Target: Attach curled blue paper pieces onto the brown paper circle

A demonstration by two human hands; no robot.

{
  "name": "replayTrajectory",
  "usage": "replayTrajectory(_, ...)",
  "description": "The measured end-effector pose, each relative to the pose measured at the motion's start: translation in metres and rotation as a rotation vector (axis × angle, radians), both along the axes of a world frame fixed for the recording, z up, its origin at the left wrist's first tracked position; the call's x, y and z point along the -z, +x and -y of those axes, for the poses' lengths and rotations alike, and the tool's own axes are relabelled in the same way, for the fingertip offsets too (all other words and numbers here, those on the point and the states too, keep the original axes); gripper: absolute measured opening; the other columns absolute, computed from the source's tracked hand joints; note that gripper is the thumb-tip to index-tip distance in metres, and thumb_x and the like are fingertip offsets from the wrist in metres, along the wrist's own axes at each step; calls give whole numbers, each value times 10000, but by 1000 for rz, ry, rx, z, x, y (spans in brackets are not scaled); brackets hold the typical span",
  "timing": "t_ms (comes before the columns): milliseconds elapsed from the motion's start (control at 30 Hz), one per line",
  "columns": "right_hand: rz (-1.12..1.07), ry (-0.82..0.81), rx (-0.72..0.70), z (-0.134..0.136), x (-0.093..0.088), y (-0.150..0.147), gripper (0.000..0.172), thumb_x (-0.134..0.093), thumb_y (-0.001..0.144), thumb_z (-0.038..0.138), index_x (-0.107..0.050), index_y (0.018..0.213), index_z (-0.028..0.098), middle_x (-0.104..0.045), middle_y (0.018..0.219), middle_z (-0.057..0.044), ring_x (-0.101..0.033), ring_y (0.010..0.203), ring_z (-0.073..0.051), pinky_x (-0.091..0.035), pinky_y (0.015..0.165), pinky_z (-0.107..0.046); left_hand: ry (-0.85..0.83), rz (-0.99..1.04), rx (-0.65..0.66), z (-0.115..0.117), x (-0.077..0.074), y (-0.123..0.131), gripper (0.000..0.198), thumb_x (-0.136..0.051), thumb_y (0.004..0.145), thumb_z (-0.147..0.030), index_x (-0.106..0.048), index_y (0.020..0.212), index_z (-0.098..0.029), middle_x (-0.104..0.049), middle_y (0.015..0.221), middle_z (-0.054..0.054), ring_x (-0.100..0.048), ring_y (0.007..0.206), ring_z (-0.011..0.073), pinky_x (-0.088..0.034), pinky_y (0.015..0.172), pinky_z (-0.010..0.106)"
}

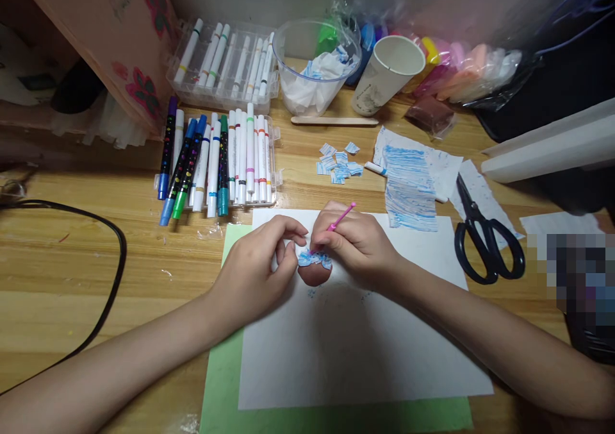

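Observation:
A brown lump (314, 275), which looks like modelling clay, sits on the white paper sheet (365, 357). Crumpled blue-and-white paper bits (312, 259) cover its upper side. My left hand (269, 261) is curled at its left, thumb and forefinger closed against the paper-covered edge; the exact contact is partly hidden. In my right hand (355, 242) is a thin pink modelling tool (343, 216), gripped like a pen. The tool's lower tip meets the paper bits on the lump.
Small striped paper squares (340, 165) lie beyond my hands, beside a blue-coloured sheet (410, 184). Black scissors (480, 235) rest at the right. Marker cases (273, 193), a clear tub (312, 91), a paper cup (389, 75) and a wooden stick (335, 121) stand or lie behind.

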State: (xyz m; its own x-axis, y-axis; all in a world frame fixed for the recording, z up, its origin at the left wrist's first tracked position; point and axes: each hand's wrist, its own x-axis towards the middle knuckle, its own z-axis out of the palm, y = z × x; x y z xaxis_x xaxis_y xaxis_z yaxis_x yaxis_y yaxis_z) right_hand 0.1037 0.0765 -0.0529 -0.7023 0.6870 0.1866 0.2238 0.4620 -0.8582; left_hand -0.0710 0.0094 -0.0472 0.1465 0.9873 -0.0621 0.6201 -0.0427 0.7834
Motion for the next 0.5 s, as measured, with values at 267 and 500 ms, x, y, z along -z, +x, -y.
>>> replayTrajectory(267, -31, 45, 77, 3, -1, -1, 238, -589, 859, 337, -707, 697, 210, -658, 610, -13, -552, 636, -150, -414, 642, -300, -22, 24, -5, 0, 0, 1, 202, -445, 834, -117, -553, 978, -208, -630, 819, -9, -542, 660, 106, -408, 621, 229)
replayTrajectory(500, -322, 40, 454, -14, -4, 15, 245, -494, 914, 334, -694, 829, 223, -693, 735, -24, -606, 629, -142, -449, 650, -302, -22, 100, -29, 2, -2, -1, 188, -424, 861, -129, -531, 996, -205, -641, 911, 19, -582, 780, 134, -439, 685, 263)
